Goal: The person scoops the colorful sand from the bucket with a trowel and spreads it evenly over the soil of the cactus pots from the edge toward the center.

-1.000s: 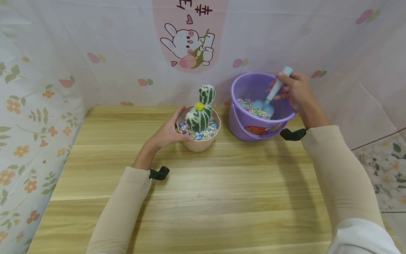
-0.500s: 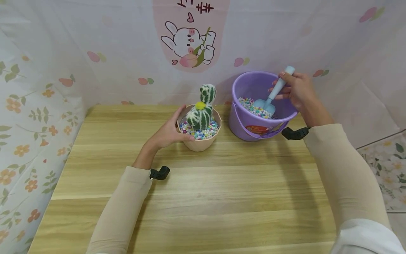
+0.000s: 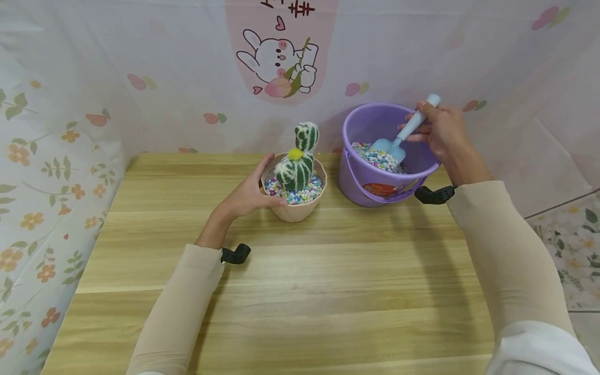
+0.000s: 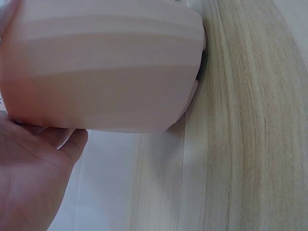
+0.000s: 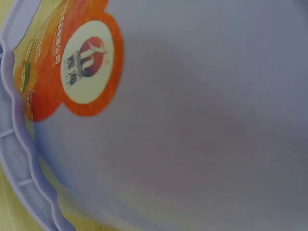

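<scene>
A pink pot (image 3: 295, 211) stands on the wooden table (image 3: 300, 281), filled with coloured pebbles around a green toy cactus (image 3: 298, 162). My left hand (image 3: 246, 197) grips the pot's left side; the left wrist view shows the pot wall (image 4: 101, 67) against my palm (image 4: 29, 178). To the right stands a purple bucket (image 3: 375, 185) holding coloured pebbles (image 3: 377, 158). My right hand (image 3: 438, 130) holds the handle of a light blue shovel (image 3: 403, 135), its blade resting on the pebbles inside the bucket. The right wrist view shows only the bucket wall (image 5: 202, 125) with its orange label (image 5: 72, 67).
A printed cloth with a rabbit picture (image 3: 278, 60) hangs close behind the pot and bucket and along the left side. The table's front half lies between my two sleeves. Floral flooring (image 3: 576, 245) shows beyond the table's right edge.
My right hand has tilted the shovel's handle slightly to the right, and the blade has shifted a little on the pebbles. The left hand and the pot have stayed put.
</scene>
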`<control>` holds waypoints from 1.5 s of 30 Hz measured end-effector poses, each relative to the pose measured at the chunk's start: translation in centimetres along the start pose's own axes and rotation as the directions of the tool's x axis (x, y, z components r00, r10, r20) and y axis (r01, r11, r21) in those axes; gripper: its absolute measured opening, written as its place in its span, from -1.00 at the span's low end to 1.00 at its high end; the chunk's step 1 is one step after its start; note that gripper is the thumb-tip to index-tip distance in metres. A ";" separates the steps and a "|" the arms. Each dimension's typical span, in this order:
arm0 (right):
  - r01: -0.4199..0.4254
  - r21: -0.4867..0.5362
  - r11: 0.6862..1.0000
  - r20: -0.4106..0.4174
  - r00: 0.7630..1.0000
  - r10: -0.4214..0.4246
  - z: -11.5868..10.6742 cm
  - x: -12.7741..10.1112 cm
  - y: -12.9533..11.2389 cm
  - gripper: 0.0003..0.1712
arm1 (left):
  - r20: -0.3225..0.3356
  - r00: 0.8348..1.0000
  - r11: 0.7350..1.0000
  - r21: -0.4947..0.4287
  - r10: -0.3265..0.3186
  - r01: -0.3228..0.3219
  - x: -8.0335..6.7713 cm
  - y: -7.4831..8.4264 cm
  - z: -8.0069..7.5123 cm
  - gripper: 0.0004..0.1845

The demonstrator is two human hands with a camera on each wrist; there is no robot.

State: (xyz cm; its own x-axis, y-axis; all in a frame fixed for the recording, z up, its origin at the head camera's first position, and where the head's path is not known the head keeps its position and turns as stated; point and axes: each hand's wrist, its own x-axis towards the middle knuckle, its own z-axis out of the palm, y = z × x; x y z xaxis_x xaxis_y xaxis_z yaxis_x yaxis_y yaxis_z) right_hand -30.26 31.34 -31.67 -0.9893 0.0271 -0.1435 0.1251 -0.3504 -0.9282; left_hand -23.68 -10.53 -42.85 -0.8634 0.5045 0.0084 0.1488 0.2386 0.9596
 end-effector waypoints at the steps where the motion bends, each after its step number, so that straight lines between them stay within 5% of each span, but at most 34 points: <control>1: 0.002 0.010 1.000 -0.002 1.000 -0.002 0.0 0.0 0.0 -0.74 | 0.000 1.000 1.000 0.000 -0.002 0.002 0.0 0.0 0.0 0.25; 14: 0.005 0.215 0.977 -0.062 0.998 0.008 -0.1 0.1 -0.4 -0.78 | 0.029 0.999 0.999 -0.001 -0.033 0.033 0.0 0.2 -0.5 0.25; 24: 0.026 0.402 0.915 -0.152 0.988 0.039 0.0 -0.1 -0.5 -0.81 | 0.028 0.997 0.997 0.028 -0.078 0.078 -0.5 0.7 -0.7 0.30; 32: 0.037 0.472 0.881 -0.230 0.970 0.082 -0.2 -0.1 -0.9 -0.84 | -0.079 0.995 0.996 0.068 -0.053 0.059 -1.3 1.6 0.8 0.31; 38: 0.034 0.527 0.849 -0.250 0.961 0.117 -0.3 -0.8 -1.0 -0.70 | -0.213 0.974 0.973 0.202 -0.071 0.115 -1.6 2.0 2.5 0.44; 45: 0.022 0.581 0.814 -0.245 0.958 0.149 0.2 -1.9 -0.8 -0.63 | -0.244 0.964 0.961 0.225 -0.107 0.163 -1.6 1.6 3.0 0.45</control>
State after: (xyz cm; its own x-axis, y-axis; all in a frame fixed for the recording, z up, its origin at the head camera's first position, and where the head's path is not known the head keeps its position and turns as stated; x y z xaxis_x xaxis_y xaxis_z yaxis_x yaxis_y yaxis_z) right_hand -28.46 31.41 -30.58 -0.9105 0.2032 -0.3602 0.0365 -0.8281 -0.5593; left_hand -20.60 -8.47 -42.20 -0.9657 0.2583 -0.0255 0.1105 0.4980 0.8601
